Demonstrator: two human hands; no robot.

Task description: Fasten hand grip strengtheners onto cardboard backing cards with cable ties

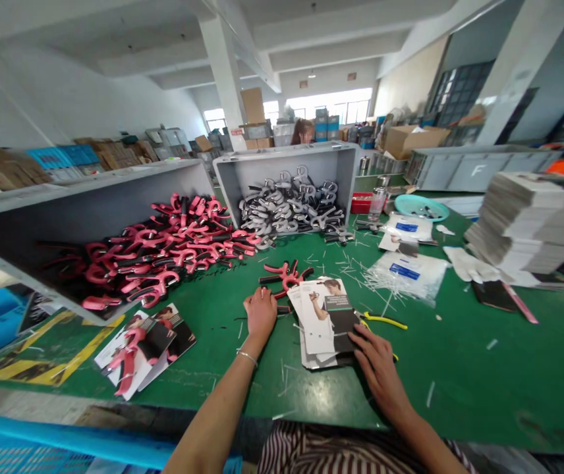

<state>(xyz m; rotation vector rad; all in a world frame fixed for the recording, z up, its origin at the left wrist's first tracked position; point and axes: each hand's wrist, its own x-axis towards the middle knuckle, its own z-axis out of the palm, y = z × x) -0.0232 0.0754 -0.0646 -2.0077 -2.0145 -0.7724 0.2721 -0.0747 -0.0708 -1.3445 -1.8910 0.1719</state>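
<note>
Step in hand, apparently: handling the card stack [324, 322] on the green table [460, 388]. Right hand [375, 361] on its right edge, fingers loosely spread, no grasp evident. Left hand [261, 313] just left of stack, fingers curled, by loose pink grips [289, 279]; cannot tell if holding one. Next move probably calls for pinching a single card. Left beyond stack: side-lying crate [5, 243], pink grips spilling out. Behind stack: second crate [247, 174], grey grips. Right beyond stack: teal bowl [404, 205], small parts.

Wears a thin, silvery bangle [247, 357] looped around the left wrist. Has bare forearms, a bare left hand [261, 313] and a bare right hand [373, 359]. Wears a striped garment [331, 455] at the body, alternating dark brownish and cream bands, curving with the cloth.
</note>
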